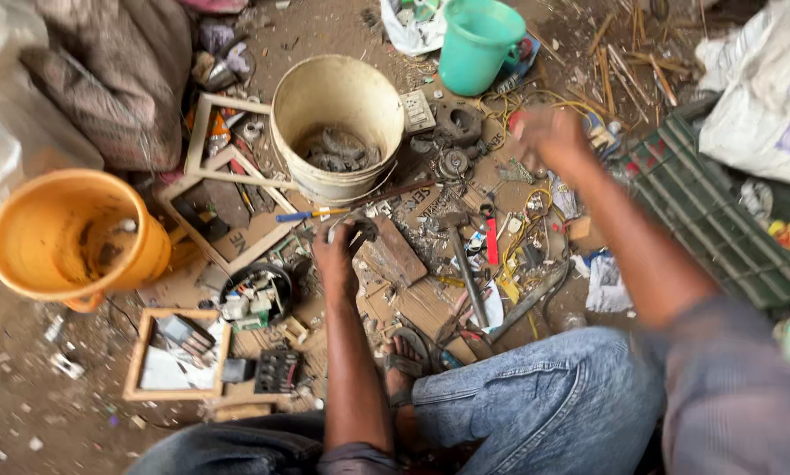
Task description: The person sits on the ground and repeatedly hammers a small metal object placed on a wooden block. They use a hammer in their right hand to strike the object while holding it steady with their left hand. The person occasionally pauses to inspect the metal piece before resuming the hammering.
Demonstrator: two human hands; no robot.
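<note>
A person's left hand (338, 255) closes around a small dark metal part (360, 233) on scrap-strewn cardboard, just below a dirty white plastic bucket (335, 123); the right hand (549, 139), blurred, hovers over tangled yellow wires (536, 207); its grip cannot be made out. An orange plastic bucket (61, 237) stands well to the left.

right hand (549, 139) motion-blurred, its grip unreadable, green crate (720, 220) edge-cropped

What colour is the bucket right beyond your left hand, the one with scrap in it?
Cream-white. The bucket shows best in the head view, just beyond the left hand.
</note>
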